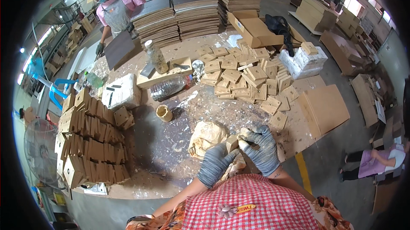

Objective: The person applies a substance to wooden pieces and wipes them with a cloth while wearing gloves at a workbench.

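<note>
Both hands wear grey knit gloves and meet over the near edge of the workbench. My left hand [215, 161] is closed on a small wooden block [232, 143], its fingers and thumb along the block's side. At the block's right, my right hand [261, 149] is curled with its fingers pinched together. Its fingertips look pale; whether that is glove or a scrap of cloth in them I cannot tell. A crumpled cream cloth [207, 136] lies just beyond the left hand. More crumpled fabric shows beneath the hands, partly hidden.
Loose wooden blocks with holes [239, 74] are heaped at the back right. Stacked blocks [92, 140] stand at the left. A small tan cup [163, 113], a plastic bottle [156, 57] and a cardboard piece [323, 109] sit on the workbench [171, 161]. A co-worker [117, 10] handles a dark panel.
</note>
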The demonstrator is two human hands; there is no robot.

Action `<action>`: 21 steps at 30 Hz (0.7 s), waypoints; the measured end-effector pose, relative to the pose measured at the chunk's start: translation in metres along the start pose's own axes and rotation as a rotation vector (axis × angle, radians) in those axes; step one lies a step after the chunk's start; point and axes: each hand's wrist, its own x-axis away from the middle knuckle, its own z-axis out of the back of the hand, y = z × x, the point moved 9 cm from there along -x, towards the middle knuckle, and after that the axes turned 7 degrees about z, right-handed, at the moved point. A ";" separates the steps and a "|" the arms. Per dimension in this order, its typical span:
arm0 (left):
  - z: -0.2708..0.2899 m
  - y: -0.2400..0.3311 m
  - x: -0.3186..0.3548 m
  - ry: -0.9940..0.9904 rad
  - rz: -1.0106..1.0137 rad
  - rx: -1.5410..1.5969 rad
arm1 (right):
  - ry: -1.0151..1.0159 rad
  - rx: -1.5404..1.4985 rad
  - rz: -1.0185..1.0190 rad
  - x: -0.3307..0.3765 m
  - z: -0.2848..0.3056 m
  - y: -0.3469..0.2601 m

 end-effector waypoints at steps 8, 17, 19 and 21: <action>0.007 0.005 0.004 -0.093 0.009 0.317 | -0.002 -0.037 -0.137 0.001 0.013 0.031; 0.017 0.020 0.010 -0.172 0.047 0.316 | -0.004 0.035 0.131 -0.014 0.025 -0.005; 0.020 0.017 0.008 -0.135 0.000 0.367 | -0.007 -0.058 0.055 -0.014 0.018 0.000; 0.022 0.016 0.008 -0.138 0.002 0.415 | -0.041 -0.044 0.045 -0.012 0.015 -0.002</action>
